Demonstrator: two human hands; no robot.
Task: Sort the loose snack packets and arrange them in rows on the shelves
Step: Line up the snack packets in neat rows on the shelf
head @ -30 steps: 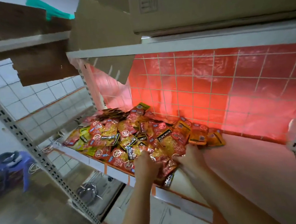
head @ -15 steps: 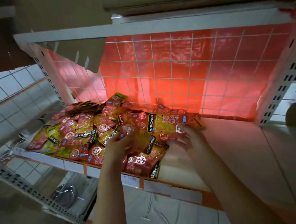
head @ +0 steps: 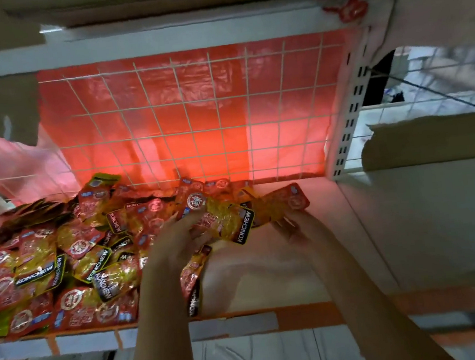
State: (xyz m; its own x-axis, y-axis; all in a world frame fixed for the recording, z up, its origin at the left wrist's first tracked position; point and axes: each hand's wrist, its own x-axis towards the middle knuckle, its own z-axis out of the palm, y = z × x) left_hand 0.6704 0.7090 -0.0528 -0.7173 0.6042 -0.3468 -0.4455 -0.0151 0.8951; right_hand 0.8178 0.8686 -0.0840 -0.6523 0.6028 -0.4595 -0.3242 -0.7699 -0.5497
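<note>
Both hands [head: 178,241] grip glossy, crinkled foil packets [head: 225,219].

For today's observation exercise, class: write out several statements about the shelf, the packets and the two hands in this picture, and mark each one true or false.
1. The snack packets lie in a loose heap on the left part of the shelf. True.
2. The packets already stand in neat rows. False: they overlap at all angles.
3. A wire grid backed by red plastic closes the rear of the shelf. True.
4. The right hand rests idle on the shelf's front edge. False: it reaches a packet at the heap's right end.
5. The left hand is among the packets. True.
</note>
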